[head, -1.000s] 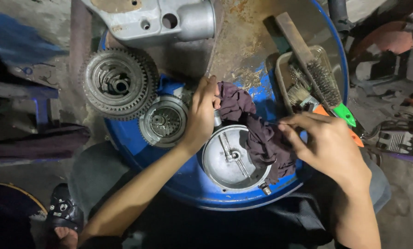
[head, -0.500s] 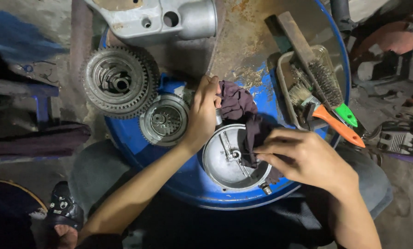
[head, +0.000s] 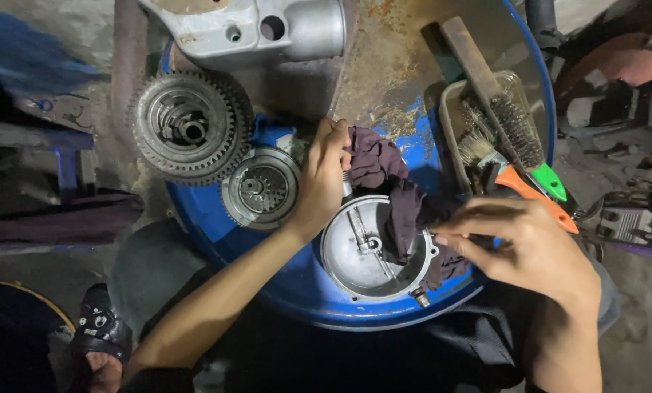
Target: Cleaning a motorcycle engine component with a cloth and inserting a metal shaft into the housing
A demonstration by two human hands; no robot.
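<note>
Rag, dark maroon, is lying across the round metal cover on the blue drum lid. The right hand is pinching the cloth's edge at the cover's rim, while the left hand is gripping the rag's upper end and bracing the cover. Wiping well probably means holding the cover steady and pressing the cloth into its recesses. A toothed gear, a smaller hub and a tray of brushes are sitting nearby.
</note>
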